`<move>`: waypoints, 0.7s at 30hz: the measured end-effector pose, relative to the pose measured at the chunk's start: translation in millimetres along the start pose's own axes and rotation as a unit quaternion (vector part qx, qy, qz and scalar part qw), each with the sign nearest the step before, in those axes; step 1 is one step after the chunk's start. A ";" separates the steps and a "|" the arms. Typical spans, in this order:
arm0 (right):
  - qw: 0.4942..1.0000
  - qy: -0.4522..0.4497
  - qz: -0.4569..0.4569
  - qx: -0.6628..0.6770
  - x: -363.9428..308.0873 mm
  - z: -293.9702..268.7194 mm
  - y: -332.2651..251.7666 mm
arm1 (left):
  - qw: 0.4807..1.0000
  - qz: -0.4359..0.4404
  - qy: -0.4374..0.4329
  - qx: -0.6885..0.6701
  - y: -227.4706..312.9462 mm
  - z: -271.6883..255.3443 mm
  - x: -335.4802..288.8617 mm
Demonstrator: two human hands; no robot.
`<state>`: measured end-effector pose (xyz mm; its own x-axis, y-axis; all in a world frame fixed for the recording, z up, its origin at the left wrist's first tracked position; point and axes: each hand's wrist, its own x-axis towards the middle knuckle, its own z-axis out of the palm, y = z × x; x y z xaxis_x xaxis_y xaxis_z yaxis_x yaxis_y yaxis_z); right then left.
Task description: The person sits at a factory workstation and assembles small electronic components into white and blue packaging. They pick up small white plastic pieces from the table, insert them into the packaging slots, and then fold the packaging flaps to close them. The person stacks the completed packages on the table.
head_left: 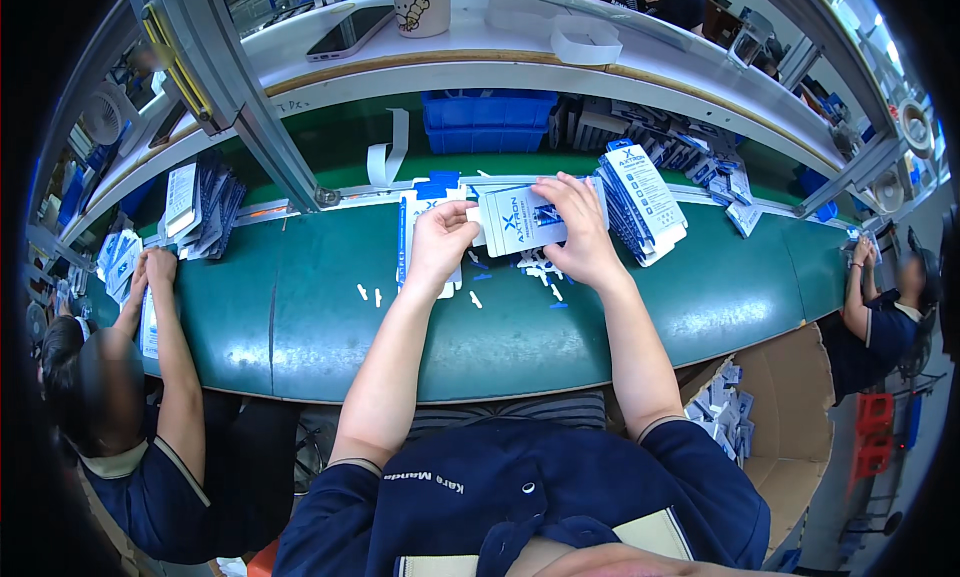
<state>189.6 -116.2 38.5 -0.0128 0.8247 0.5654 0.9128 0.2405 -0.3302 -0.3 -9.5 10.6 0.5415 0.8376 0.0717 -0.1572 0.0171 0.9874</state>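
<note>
A flat white and blue printed packaging box (512,235) is held above the green work surface, level with my chest. My right hand (582,232) grips its right part, fingers over the top face and thumb at the near edge. My left hand (440,245) is closed, thumb and fingers pinching at the white flap on the box's left end. Beneath my left hand lies another flat blue and white box (406,239), partly covered by the hand. Small white and blue cardboard scraps (540,267) lie under and in front of the held box.
A leaning stack of flat boxes (645,207) stands right of my right hand. Blue bins (488,122) sit behind, under a white shelf with a phone (352,32) and cup (421,5). Co-workers sit left and right. A large cardboard carton (790,407) holds boxes at my right.
</note>
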 end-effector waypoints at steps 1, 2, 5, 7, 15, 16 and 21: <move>1.000 -0.001 -0.001 -0.002 0.1 0.3 0.2 | 1.000 0.000 0.002 0.005 -0.5 0.0 -0.1; 1.000 -0.002 -0.003 -0.004 0.3 0.5 0.5 | 1.000 -0.002 0.006 0.010 -1.0 -0.1 0.5; 1.000 -0.005 -0.006 -0.009 0.0 1.7 -0.8 | 1.000 -0.005 0.017 0.023 -3.3 -0.5 1.7; 1.000 -0.003 -0.008 -0.012 0.8 1.4 -1.9 | 0.999 -0.003 0.022 0.027 -4.7 -1.4 2.9; 1.000 0.025 -0.002 -0.003 1.9 1.9 0.5 | 0.999 0.049 -0.007 -0.014 4.5 2.2 -0.9; 1.000 0.029 0.002 0.006 1.9 1.7 0.4 | 0.999 0.038 -0.013 -0.021 7.2 2.4 -1.6; 0.998 0.033 0.017 0.047 3.3 -6.1 -6.3 | 0.996 0.070 -0.041 -0.031 5.4 -4.4 -0.7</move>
<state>186.3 -118.1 47.0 0.0460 0.7987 0.6000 0.8703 0.2628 -0.4166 -5.2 -7.6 15.3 0.5762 0.7865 0.2221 -0.2859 -0.0606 0.9563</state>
